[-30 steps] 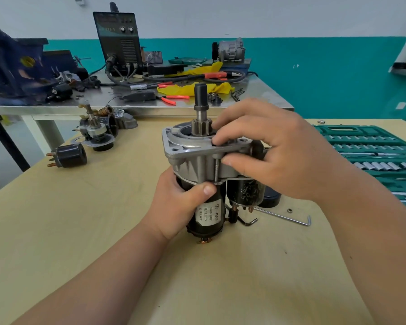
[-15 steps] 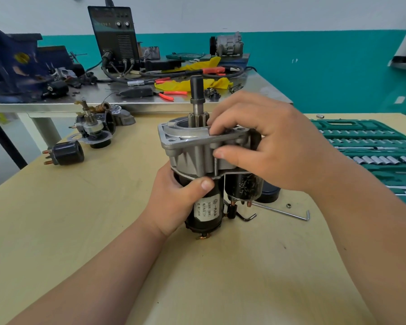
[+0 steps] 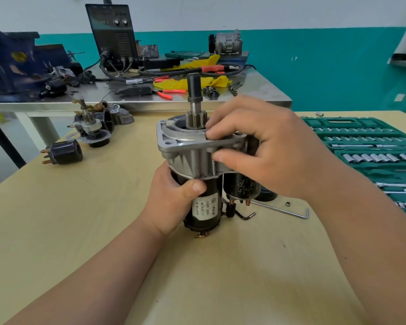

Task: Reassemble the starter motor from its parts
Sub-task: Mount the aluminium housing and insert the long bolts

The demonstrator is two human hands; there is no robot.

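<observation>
Left hand gripped the upright starter motor by its black body — right hand clasped the aluminium housing above.

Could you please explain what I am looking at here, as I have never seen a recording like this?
There is no robot: a camera worn on a person's head looks down at their bare hands. The left hand grips the black body of a starter motor standing upright on the wooden table. The right hand grasps its silver end housing, from which the geared shaft sticks up. On the table lie a black solenoid cap, other loose parts, a long hex key and an open green socket set.
</observation>
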